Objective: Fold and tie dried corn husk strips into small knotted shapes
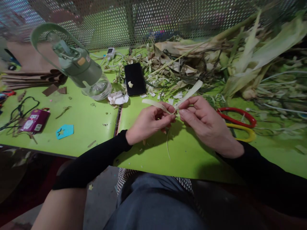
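Note:
Between my two hands, over the green table, is a pale strip of corn husk [191, 92] with ends pointing up to either side. My left hand [153, 118] pinches it near the middle, where a second pale end [153, 103] curves out to the left. Close against it, my right hand [202, 121] pinches the same piece from the other side. A thin fibre [168, 147] hangs below the fingers. Beside my right wrist lie scissors with one red handle [240, 114] and one yellow handle [247, 135]. The exact join at the fingertips is partly hidden.
Corn husks and scraps [196, 54] heap along the back right. A black phone [135, 76] lies in front of them. Left of it stands a green-topped bottle [81, 68]. A purple box [35, 120], a blue tag [64, 131] and brown paper [31, 78] are farther left.

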A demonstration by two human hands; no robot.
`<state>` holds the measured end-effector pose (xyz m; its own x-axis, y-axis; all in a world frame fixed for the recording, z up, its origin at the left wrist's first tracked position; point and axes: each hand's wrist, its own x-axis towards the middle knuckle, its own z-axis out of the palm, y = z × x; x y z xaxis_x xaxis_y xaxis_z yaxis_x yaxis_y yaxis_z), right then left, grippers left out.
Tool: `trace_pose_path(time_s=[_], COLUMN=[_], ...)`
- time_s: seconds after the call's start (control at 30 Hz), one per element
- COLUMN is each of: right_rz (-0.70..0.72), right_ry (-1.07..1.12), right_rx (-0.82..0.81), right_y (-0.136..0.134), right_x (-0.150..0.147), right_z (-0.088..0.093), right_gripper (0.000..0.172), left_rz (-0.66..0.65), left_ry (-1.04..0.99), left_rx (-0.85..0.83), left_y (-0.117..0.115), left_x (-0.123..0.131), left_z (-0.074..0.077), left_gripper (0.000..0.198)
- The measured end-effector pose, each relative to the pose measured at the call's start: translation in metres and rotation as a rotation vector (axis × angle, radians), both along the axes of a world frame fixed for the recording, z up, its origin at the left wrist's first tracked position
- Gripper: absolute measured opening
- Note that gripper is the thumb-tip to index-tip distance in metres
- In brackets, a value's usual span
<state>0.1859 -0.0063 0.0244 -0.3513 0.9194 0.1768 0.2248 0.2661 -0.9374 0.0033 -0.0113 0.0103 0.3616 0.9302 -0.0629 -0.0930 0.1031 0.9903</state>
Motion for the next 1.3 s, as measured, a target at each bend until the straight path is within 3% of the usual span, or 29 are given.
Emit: trace_pose_path(time_s=[0.17,0.5,0.57,0.67,0.73,0.77,0.83,0.93,1.1,1.3], right_rz=[0.025,-0.011,-0.088,-0.180,-0.111,-0.043,0.114,0.174,0.243,0.229], right_ry=[0.063,-0.045,-0.174,-0.409,-0.497,-0.545,-0.628,-0.699,-0.605,-0.494], right_rx=[-0.042,-0.097,0.100,0.639,0.913,0.966,1.058,1.096,0.822,1.064], right_y=[0.003,0.007,0.012,0.017,0.015,0.014,0.010,0.006,0.004,0.009], right_x=[-0.001,0.003,0.005,0.008,0.008,0.007,0.004,-0.001,-0.001,0.006], right_z=[0.000,-0.007,-0.010,-0.010,-0.009,-0.009,-0.011,-0.016,-0.018,-0.018], right_gripper=[0.011,0.006,0.008,0.011,0.014,0.018,0.021,0.018,0.027,0.021], left_rz=[-0.046,-0.022,0.031,0.114,0.150,0.164,0.173,0.164,0.150,0.212], left_ry=[-0.041,-0.192,-0.245,-0.285,-0.278,-0.269,-0.249,-0.246,-0.303,-0.272], left_rx=[-0.067,-0.269,-0.322,-0.371,-0.380,-0.375,-0.358,-0.342,-0.308,-0.279], left_y=[0.001,0.002,0.004,0.008,0.010,0.011,0.010,0.007,0.005,0.007], left_x=[0.001,-0.002,-0.002,-0.003,-0.004,-0.003,-0.003,-0.001,0.000,-0.001], left_z=[-0.002,0.005,0.006,0.008,0.009,0.010,0.011,0.012,0.007,0.006], left_gripper=[0.015,0.003,0.005,0.013,0.015,0.015,0.014,0.012,0.005,0.006])
